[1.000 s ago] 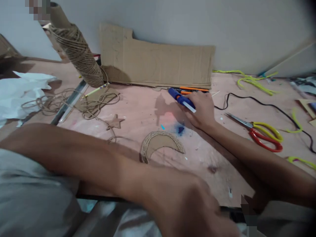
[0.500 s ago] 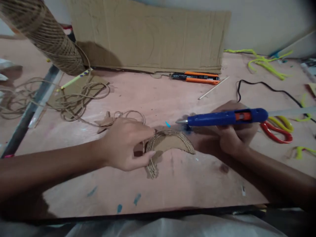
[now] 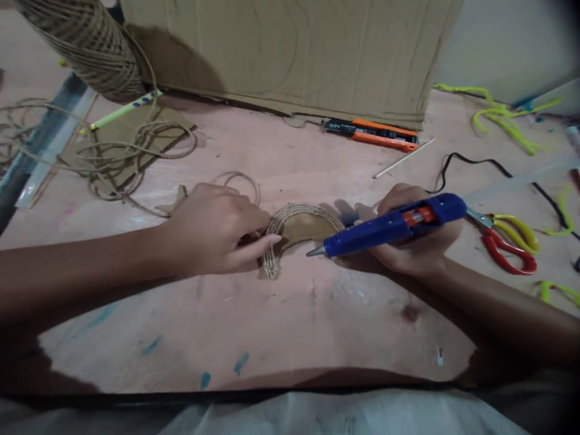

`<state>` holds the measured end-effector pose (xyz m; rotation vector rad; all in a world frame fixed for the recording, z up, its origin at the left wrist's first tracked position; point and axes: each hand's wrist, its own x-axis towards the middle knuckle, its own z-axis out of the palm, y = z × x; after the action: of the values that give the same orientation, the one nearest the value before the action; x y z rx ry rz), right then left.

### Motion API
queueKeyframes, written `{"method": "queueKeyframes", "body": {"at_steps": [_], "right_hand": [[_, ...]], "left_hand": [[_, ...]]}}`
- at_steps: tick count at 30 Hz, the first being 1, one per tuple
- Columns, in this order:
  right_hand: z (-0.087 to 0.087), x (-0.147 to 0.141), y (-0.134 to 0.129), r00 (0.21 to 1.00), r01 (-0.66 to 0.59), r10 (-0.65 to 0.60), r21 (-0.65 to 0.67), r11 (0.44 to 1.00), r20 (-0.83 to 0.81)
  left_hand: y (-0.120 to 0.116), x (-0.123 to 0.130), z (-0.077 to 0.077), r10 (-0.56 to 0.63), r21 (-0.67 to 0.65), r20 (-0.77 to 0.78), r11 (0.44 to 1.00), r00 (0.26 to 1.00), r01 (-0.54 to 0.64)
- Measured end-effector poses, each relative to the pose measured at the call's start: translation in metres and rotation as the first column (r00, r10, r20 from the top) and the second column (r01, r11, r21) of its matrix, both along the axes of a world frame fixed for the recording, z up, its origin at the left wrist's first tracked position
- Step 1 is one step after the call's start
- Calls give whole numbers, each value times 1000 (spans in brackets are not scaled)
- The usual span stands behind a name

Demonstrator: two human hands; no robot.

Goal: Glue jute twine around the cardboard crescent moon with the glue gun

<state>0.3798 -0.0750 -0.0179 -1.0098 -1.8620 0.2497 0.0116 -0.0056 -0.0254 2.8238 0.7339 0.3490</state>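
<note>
Left forearm [image 3: 90,260] at 9 o'clock is showing bare, smooth in outline, narrowing toward a bare wrist [image 3: 176,244]. Left hand [image 3: 217,229], also at 9 but nearer centre, is showing bare; knuckles are reading as rounded bumps, thumb [image 3: 260,246] as slim. Right forearm [image 3: 502,308] at 4 o'clock is showing bare too, likewise tapering. Right hand [image 3: 421,249] at 3 is showing bare, partly hidden. At 6 o'clock, pale grey fabric [image 3: 294,417] is creasing in soft folds; can't tell if that's clothing.
</note>
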Motion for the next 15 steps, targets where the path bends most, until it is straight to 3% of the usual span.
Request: {"method": "queueKeyframes", "body": {"at_steps": [4,9,15], "right_hand": [[-1,4,0,999,48,-48,21,999,19],[-7,6,4,964,257,-259,-36,966,-65],[-14,13,18,914,394,-379,-94,914,144]], "left_hand": [[0,-8,-4,-1,4,115,1000,993,0],[2,-11,-7,-24,83,150,996,988,11],[3,-14,-6,-128,50,153,991,980,122]]}}
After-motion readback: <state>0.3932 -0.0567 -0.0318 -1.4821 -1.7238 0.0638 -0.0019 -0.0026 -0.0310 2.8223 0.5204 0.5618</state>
